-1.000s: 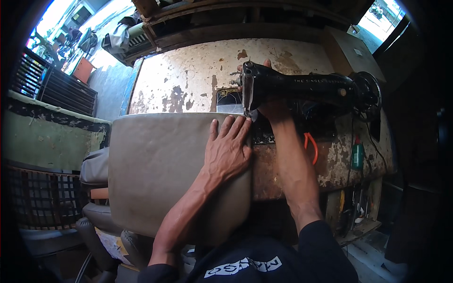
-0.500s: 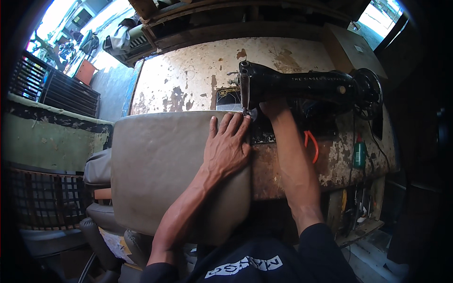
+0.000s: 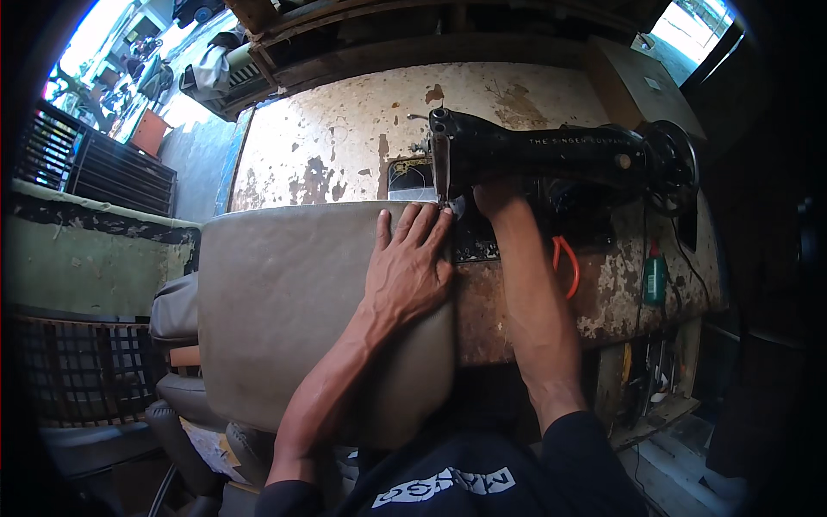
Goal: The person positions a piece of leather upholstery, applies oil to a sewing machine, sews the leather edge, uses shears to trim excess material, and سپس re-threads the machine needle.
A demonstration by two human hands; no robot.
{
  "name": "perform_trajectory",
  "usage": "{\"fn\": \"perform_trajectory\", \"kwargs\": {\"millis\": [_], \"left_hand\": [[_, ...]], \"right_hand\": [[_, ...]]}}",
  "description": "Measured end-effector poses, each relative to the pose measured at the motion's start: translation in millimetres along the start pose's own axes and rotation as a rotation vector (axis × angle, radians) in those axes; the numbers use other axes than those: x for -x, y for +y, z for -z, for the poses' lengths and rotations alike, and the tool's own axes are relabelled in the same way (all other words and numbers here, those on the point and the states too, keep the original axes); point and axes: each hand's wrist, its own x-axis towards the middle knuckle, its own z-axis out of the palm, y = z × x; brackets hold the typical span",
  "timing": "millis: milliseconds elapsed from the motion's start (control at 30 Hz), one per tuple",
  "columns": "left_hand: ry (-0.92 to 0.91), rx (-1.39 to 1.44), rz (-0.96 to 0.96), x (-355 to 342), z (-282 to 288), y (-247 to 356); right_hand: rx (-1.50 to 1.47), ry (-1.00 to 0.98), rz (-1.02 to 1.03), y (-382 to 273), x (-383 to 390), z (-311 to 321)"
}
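My left hand (image 3: 405, 263) lies on a large taupe, leather-like sheet (image 3: 267, 302), fingers stretched out along its far edge, fingertips beside the needle and presser foot (image 3: 443, 200) of a black sewing machine (image 3: 551, 153). My right hand (image 3: 501, 196) reaches beneath the machine's arm, to the right of the needle; its fingers are hidden there, and I cannot tell what they touch. The sheet's far edge runs up to the needle area, where loose pale thread shows on the machine bed.
The machine stands on a worn, peeling worktable (image 3: 293, 138). An orange-red looped object (image 3: 570, 267) and a green bottle (image 3: 655, 280) sit at right, above a shelf of tools (image 3: 655, 388). A wooden rack (image 3: 362, 43) is behind, padded pieces (image 3: 185, 392) at left, a street beyond.
Fingers of my right hand, seen raised behind the machine head a second ago, are now out of sight. My left hand and the sheet shift slightly up and left in the picture.
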Motion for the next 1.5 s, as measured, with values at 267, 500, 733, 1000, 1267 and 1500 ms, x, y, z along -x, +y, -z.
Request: {"fn": "perform_trajectory", "kwargs": {"millis": [267, 500, 733, 1000, 1267, 1500], "left_hand": [[-0.004, 0.001, -0.004, -4, 0, -2], [0.008, 0.004, -0.027, -9, 0, -6], [-0.002, -0.033, -0.080, -11, -3, -18], [0.032, 0.069, -0.141, -5, 6, -21], [-0.149, 0.004, -0.149, 70, 37, 21], [-0.076, -0.097, -0.145, 107, 27, 18]], "right_hand": [[-0.089, 0.288, 0.100, 11, -1, -29], [-0.116, 0.440, 0.130, 8, -1, -27], [-0.093, 0.082, 0.035, 1, -1, -20], [-0.448, -0.087, -0.266, -18, 26, 42], [-0.992, 0.160, -0.390, -100, 238, 55], [-1.233, 0.132, -0.600, -122, 303, 45]]}}
